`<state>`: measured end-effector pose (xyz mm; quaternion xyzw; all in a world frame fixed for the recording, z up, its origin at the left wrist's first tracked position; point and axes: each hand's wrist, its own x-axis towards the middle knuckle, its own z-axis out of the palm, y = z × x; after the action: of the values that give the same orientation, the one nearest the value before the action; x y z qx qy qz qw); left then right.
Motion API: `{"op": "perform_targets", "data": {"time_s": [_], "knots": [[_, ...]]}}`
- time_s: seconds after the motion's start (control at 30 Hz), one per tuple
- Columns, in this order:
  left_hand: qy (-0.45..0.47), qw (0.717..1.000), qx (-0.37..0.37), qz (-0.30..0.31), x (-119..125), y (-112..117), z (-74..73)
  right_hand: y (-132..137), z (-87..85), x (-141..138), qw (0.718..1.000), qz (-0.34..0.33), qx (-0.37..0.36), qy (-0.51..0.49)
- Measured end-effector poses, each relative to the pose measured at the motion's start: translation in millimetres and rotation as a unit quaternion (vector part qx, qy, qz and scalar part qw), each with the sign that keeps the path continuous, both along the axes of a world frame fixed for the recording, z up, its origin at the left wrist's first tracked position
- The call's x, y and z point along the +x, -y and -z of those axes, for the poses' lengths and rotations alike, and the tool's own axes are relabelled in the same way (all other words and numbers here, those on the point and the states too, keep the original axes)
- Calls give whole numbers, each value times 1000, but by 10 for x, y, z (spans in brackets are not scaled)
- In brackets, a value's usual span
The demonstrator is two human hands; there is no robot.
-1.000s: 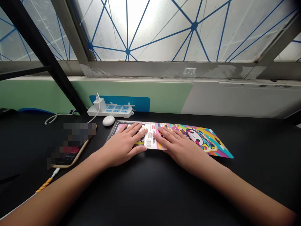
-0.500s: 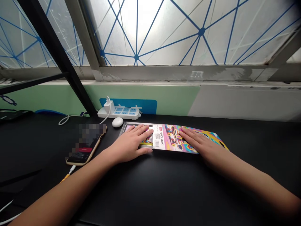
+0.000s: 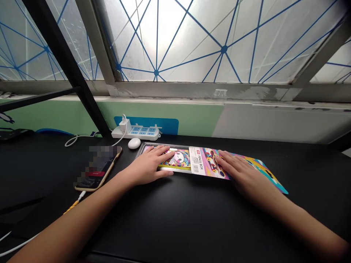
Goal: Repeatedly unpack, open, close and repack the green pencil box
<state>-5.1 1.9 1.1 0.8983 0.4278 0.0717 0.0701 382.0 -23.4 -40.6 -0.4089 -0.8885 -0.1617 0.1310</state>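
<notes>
Near the back edge of the black tabletop (image 3: 192, 223), the left hand (image 3: 146, 166) and right hand (image 3: 244, 175) rest open and flat, grasping nothing, on a packaged pencil box (image 3: 175, 159), its long axis running side to side; a white power strip (image 3: 135, 133) lies beyond.

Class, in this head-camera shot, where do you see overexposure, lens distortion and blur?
In the head view, the frosted window is blown out to white near its centre; wide-angle distortion tilts the window frame and stretches the left forearm; the phone is obscured by a pixelated mosaic, while the pencil box card stays legible.
</notes>
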Motion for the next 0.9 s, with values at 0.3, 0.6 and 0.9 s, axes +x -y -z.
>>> {"op": "perform_targets", "data": {"time_s": [0.3,0.6,0.9], "knots": [[3,1000,-7,-6,-17,25,-37,67,46,298,999,28,-7,-45],[23,993,-111,-31,-12,-20,-110,547,-402,-293,990,43,95,-93],[42,993,-105,-36,375,-194,-73,1060,63,-1744,991,-84,94,34]]}}
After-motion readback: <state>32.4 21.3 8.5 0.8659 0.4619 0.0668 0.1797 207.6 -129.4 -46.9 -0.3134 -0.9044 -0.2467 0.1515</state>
